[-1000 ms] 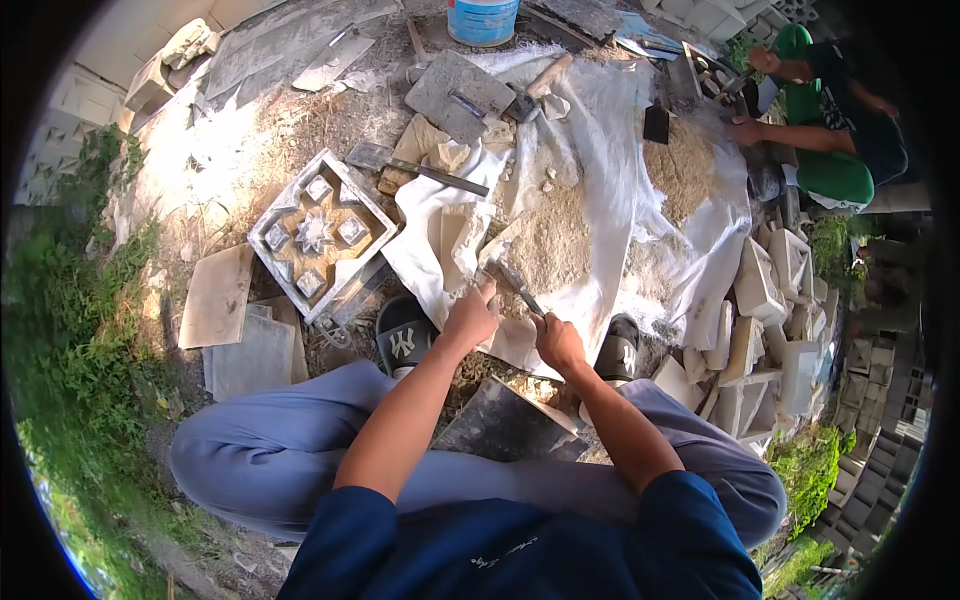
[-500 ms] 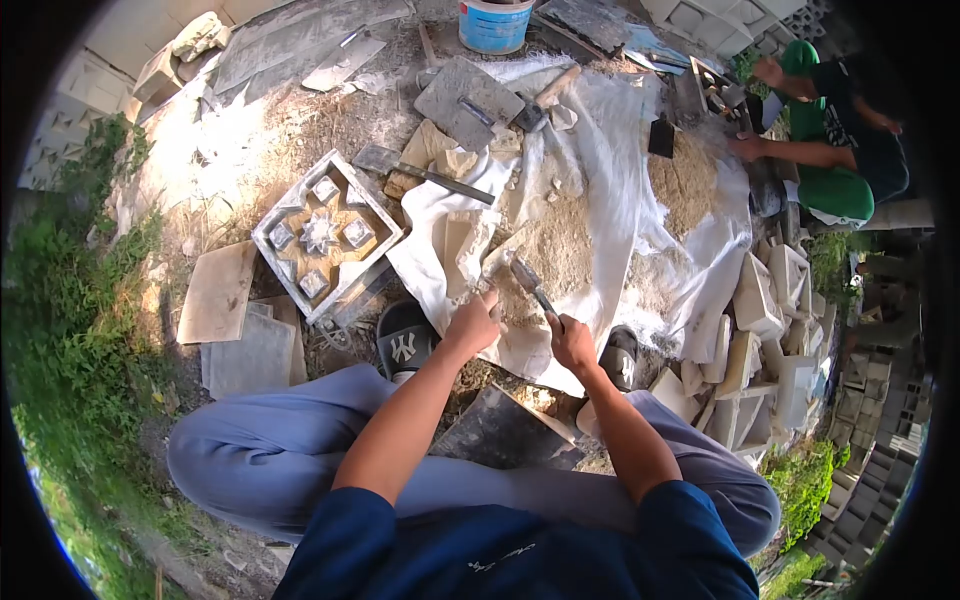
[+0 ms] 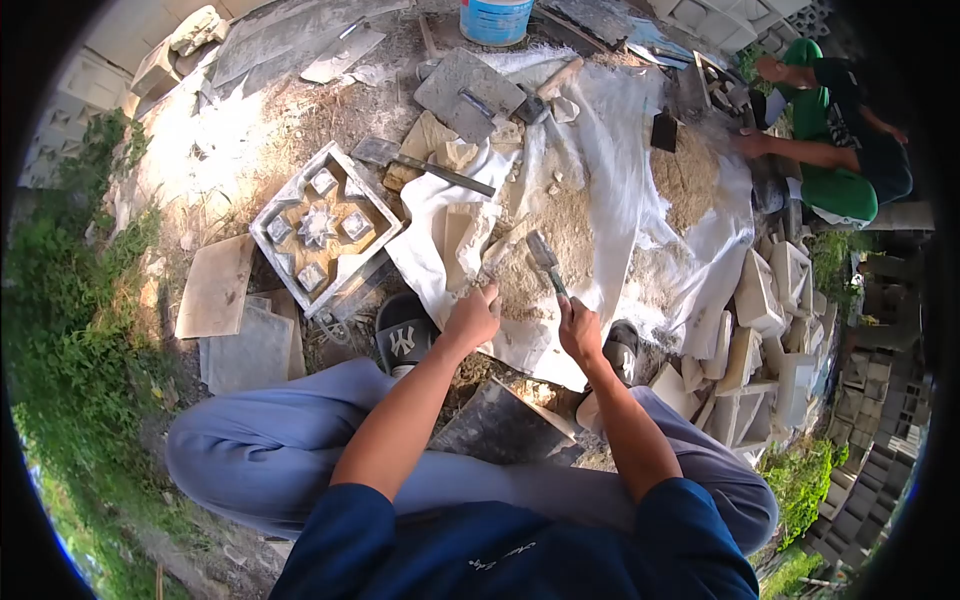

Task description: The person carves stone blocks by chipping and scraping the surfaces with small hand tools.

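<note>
My right hand (image 3: 580,330) is wrapped round the dark handle of a small hammer (image 3: 542,252), its grey head pointing away from me over the rubble. My left hand (image 3: 472,318) is closed low over the white cloth sheet (image 3: 420,240); what its fingers grip is too small to make out. Just beyond the left hand lies a pale, angular block (image 3: 466,240) with a broken face. Beside the hammer head, a heap of tan sand and chips (image 3: 550,225) covers the sheet. The hammer head is apart from the left hand.
A square mould (image 3: 325,230) with star-shaped relief lies at the left, near flat slabs (image 3: 250,345). A long-handled tool (image 3: 425,168), a trowel (image 3: 475,105) and a blue bucket (image 3: 495,22) are beyond. Cast blocks (image 3: 760,300) pile up at right, where another person (image 3: 835,140) crouches.
My right hand has lifted the hammer away from my left hand, a little to the right and farther out. My left hand has stayed almost in place.
</note>
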`<act>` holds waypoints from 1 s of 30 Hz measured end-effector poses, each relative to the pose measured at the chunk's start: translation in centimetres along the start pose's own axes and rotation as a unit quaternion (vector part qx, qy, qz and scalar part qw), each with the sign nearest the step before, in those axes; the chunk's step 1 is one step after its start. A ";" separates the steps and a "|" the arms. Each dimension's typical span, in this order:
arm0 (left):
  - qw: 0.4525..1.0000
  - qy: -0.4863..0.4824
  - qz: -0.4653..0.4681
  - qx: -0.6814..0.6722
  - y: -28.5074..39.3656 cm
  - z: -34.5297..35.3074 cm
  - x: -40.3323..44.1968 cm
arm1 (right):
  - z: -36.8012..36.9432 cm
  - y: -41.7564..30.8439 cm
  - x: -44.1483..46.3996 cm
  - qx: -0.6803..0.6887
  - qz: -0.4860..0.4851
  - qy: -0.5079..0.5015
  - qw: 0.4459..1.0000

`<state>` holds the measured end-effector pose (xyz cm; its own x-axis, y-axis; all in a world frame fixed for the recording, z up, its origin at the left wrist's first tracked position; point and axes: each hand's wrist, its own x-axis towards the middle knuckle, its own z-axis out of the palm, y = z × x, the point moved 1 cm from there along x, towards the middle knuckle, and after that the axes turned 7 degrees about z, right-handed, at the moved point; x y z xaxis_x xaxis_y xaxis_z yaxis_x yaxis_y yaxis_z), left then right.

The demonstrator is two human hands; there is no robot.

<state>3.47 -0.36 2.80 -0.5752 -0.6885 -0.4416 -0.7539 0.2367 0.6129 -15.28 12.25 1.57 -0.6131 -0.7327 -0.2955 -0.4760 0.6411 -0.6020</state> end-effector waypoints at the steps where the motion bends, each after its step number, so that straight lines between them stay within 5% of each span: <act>1: 1.000 -0.004 -0.003 -0.003 -0.2 0.2 0.0 | -0.6 -1.2 -0.1 0.015 -0.022 0.027 0.999; 6: 0.999 -0.008 0.038 -0.009 -1.3 1.3 0.8 | 0.1 -2.0 -0.2 0.049 -0.039 0.075 0.995; 10: 0.999 -0.024 0.004 -0.023 -0.1 0.0 0.5 | 2.3 2.5 -0.9 -0.097 0.076 -0.041 0.991; 13: 0.995 -0.068 -0.034 -0.059 1.1 -1.2 0.0 | 1.0 1.1 -0.1 -0.043 0.046 -0.028 0.998; 15: 0.999 0.003 0.051 0.010 -1.0 0.9 0.4 | -0.2 -0.7 -0.2 -0.011 0.000 0.000 1.000; 19: 0.989 -0.088 -0.069 -0.093 0.4 -0.5 0.0 | 0.2 -2.5 -1.1 0.050 -0.027 0.033 0.998; 21: 0.999 -0.014 0.045 -0.014 -1.1 1.0 0.9 | 1.6 -1.2 -1.0 0.054 -0.022 0.044 0.997; 23: 0.997 -0.039 -0.022 -0.061 1.4 -1.2 -0.1 | 3.1 1.8 -1.3 -0.107 0.030 -0.048 0.993; 25: 0.999 -0.007 -0.018 -0.041 -0.4 0.4 0.6 | 2.9 1.7 -1.2 -0.100 0.056 -0.044 0.992; 26: 0.988 0.102 0.112 0.029 -1.2 1.2 0.3 | 2.4 1.3 -0.8 -0.062 0.052 -0.028 0.996; 27: 0.989 0.099 0.106 0.026 -0.8 0.7 0.2 | 1.6 0.6 -0.9 -0.028 0.050 -0.019 0.998; 29: 0.989 -0.071 -0.095 -0.084 0.8 -0.8 0.2 | 0.2 -1.6 -0.6 0.012 0.000 0.032 0.999; 30: 0.999 -0.033 0.001 -0.035 0.7 -0.9 0.2 | -0.2 -2.8 -0.4 0.041 -0.013 0.045 0.998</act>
<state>3.16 -0.92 3.71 -0.5979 -0.6408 -0.4815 -0.7299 0.1871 0.6574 -13.78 10.81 3.51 -0.6576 -0.7226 -0.2130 -0.4418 0.5989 -0.6679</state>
